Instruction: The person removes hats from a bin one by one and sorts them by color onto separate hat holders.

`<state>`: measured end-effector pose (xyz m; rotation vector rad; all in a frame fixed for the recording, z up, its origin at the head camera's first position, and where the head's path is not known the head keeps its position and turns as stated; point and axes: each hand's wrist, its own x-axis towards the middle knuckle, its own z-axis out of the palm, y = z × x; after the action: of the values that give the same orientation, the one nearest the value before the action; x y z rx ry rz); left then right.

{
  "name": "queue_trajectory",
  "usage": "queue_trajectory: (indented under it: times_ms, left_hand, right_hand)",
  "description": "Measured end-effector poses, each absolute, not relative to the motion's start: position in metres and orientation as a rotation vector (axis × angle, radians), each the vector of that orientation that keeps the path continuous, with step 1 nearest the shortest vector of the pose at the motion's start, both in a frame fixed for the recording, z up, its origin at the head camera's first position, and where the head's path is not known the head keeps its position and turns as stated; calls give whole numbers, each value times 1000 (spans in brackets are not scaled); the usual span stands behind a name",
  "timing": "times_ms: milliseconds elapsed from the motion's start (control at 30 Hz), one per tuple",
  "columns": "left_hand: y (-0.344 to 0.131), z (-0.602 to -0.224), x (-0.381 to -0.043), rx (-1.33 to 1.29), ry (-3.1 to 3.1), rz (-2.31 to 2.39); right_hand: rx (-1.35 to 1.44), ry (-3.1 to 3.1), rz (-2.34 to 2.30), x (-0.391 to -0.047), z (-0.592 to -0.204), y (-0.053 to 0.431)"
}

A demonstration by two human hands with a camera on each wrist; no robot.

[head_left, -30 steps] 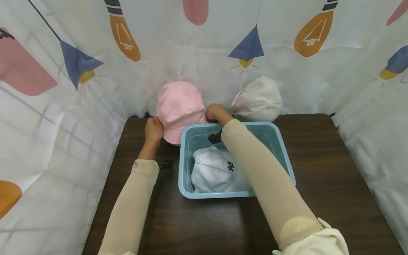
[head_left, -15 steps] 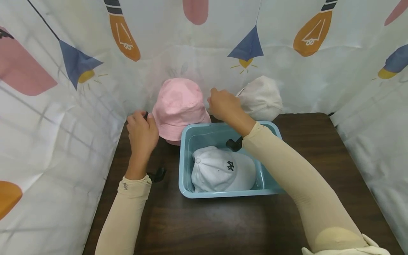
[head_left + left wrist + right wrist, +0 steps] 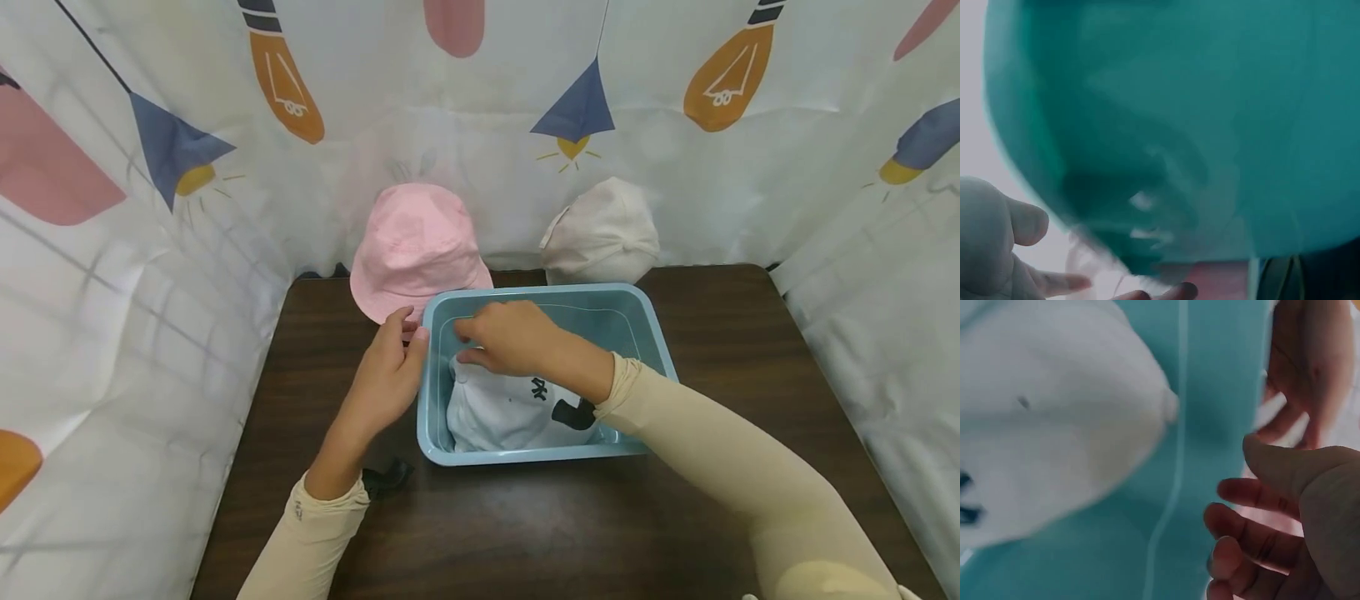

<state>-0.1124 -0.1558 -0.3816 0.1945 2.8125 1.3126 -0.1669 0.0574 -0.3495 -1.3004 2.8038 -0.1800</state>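
Observation:
A white baseball cap (image 3: 498, 408) with a black letter logo lies in a light blue plastic basin (image 3: 429, 392) on the table. My left hand (image 3: 386, 371) is at the basin's left rim, its fingers loosely bent and holding nothing. Above the basin's left part, my right hand (image 3: 517, 337) hides some of the cap's crown from the head camera. In the right wrist view, its thumb (image 3: 1272, 462) and curved fingers are apart, with nothing between them. A pink bucket hat (image 3: 420, 242) sits just behind my left hand.
Behind the basin stands a beige cap (image 3: 603, 237) against a printed white curtain (image 3: 480, 125). The dark wood table (image 3: 517, 533) runs out on both sides of the basin, and curtain also hangs along its left and right edges.
Both hands have let go of the pink bucket hat. The left hand has swung out left, then in to the basin's rim; the right has come forward over the basin.

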Motion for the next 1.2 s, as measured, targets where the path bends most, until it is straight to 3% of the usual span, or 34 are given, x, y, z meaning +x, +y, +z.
queue_trajectory:
  times_ms: [367,1200]
  left_hand:
    - [-134,-403,-108,263,2749,1371]
    - [-126,-412,-101,181,2800,1357]
  right_hand:
    - [-1468,2752,-83,-157,-378,53]
    - [-1620,2639,98,-158,-383,54]
